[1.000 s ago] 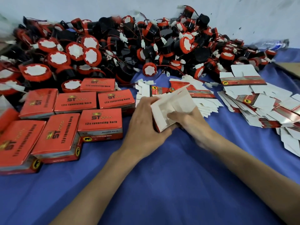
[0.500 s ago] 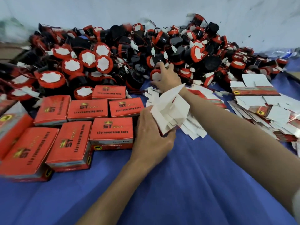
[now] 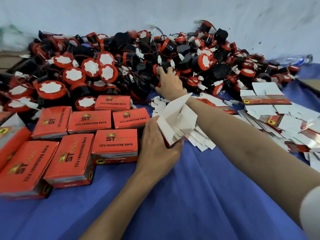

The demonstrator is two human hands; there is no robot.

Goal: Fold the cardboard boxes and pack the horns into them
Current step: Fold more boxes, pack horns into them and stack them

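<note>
Far left, the packed boxes [image 3: 114,144] sit in rows on the blue cloth [image 3: 190,196], red tops up, printed "12v reversing horn" — finished work, by the look of it. Behind them and running right along the wall, the horn pile [image 3: 121,66]: black bodies, red rims, white paper faces, loose wires and white plugs everywhere.

Centre now. The left hand [image 3: 155,149] grips the open box [image 3: 174,125] from below, fingers curled round its lower corner, white flaps splayed and the mouth tilted up and away towards the pile. It's folded but empty as far as I can see.

And the right hand [image 3: 168,82] is out past the box, at the near edge of the pile, fingers spread and curling over a horn [image 3: 164,69] — whether it has a firm hold I cannot tell, the fingertips are buried among the parts. That horn lies straight beyond the box mouth, up-frame from the left hand, and the right hand is the nearer by far. So the return path looks short: straight back towards the body, into the opening.

Right side, the flat blanks [image 3: 277,116] lie fanned in heaps, white sides mostly up.
</note>
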